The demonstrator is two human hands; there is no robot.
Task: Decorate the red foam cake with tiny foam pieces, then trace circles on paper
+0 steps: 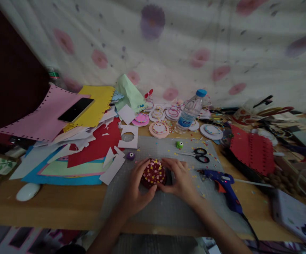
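Note:
A dark red dome (pixel 154 173) dotted with small pink and yellow flower shapes sits low over the grey cutting mat (pixel 147 144). My left hand (pixel 139 188) curves round its left side, and my right hand (pixel 178 178) holds it from the right. Both thumbs meet its near edge. Whether its underside touches the mat is hidden. Just beyond my hands lie a purple paper punch (pixel 130 156), a green paper punch (pixel 179 144) and black-handled scissors (pixel 199 155). To the right of my right hand rests a blue glue gun (pixel 223 181).
Coloured paper sheets (pixel 94 144) and a phone (pixel 76 109) cover the left side. Behind the mat stand a water bottle (pixel 190 113) and several round paper pieces (pixel 159 129). At the right are a red punched sheet (pixel 252 150), a pale device (pixel 296 215) and the glue gun's cord (pixel 251 229).

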